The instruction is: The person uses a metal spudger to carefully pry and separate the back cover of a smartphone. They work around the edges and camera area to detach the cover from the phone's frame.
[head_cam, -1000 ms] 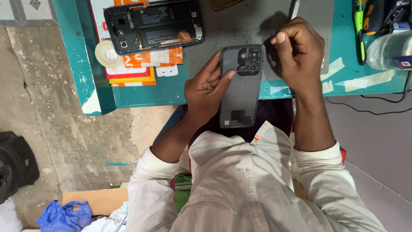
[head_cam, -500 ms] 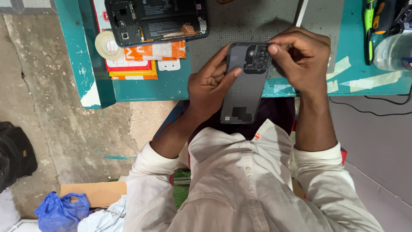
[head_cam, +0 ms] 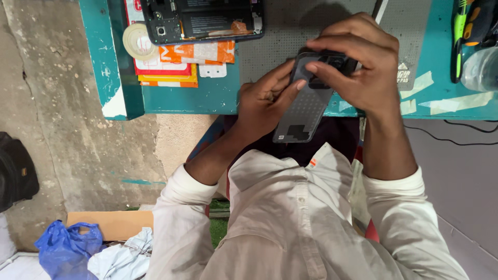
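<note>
Here the teal workbench (head_cam: 197,98) fills the top of the view, its near edge running just above the person's lap, with bare concrete floor (head_cam: 62,145) to the side and a grey perforated work mat (head_cam: 282,46) laid across the bench's middle. On the bench, well apart from the hands, lies an opened phone body (head_cam: 202,19) with its insides showing, resting on orange and white packets (head_cam: 192,54), and a roll of tape (head_cam: 137,41) sits just beside it near the bench's corner. Held out over the bench edge, half above the mat and half above the lap, is the dark phone back cover (head_cam: 306,111), tilted, camera end toward the bench. The left hand (head_cam: 264,101) is closed around the cover's side, thumb laid along its face, steadying it. The right hand (head_cam: 358,65) curls over the camera end, fingers narrow and pressed on the lens block. By the look of it the step in hand is working at the camera area of the cover, pressing or picking at something small there; the next move seems to call for a firm left grip and fine fingertip pressure, not force. Room is tight toward the tools (head_cam: 469,31) and the clear bottle (head_cam: 480,70) at the far side, but open toward the lap and across the mat
</note>
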